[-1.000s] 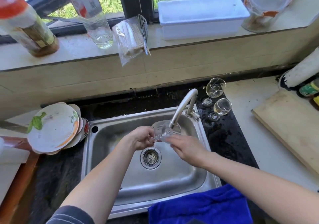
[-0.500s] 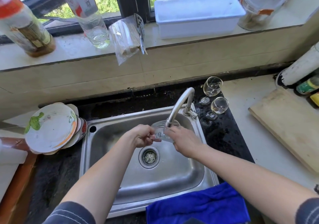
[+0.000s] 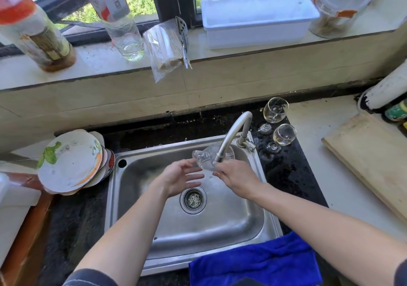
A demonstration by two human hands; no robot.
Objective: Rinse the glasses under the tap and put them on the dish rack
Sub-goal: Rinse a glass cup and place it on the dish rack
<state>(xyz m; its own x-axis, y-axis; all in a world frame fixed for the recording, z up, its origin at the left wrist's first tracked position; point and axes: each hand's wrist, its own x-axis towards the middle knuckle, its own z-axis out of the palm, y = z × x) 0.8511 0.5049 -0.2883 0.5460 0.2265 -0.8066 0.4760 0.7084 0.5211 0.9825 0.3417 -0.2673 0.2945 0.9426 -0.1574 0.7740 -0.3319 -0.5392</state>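
A clear glass (image 3: 206,156) lies tilted on its side under the spout of the steel tap (image 3: 233,134), over the sink (image 3: 253,219). My right hand (image 3: 236,176) grips it from below at its near end. My left hand (image 3: 181,179) is open, fingers spread, just left of the glass and off it. Two stemmed glasses stand upright on the dark counter right of the tap, one farther back (image 3: 275,110) and one nearer (image 3: 284,134). Whether water is running cannot be told.
A stack of plates (image 3: 70,162) leans left of the sink. A blue cloth (image 3: 255,263) hangs over the sink's front edge. A wooden board (image 3: 374,153) lies at the right. On the window sill stand a white tub (image 3: 259,19), bottles (image 3: 116,17) and a jar (image 3: 339,6).
My left hand has let go of the glass and opened, drawing back to the left. My right hand alone now holds the glass under the spout.
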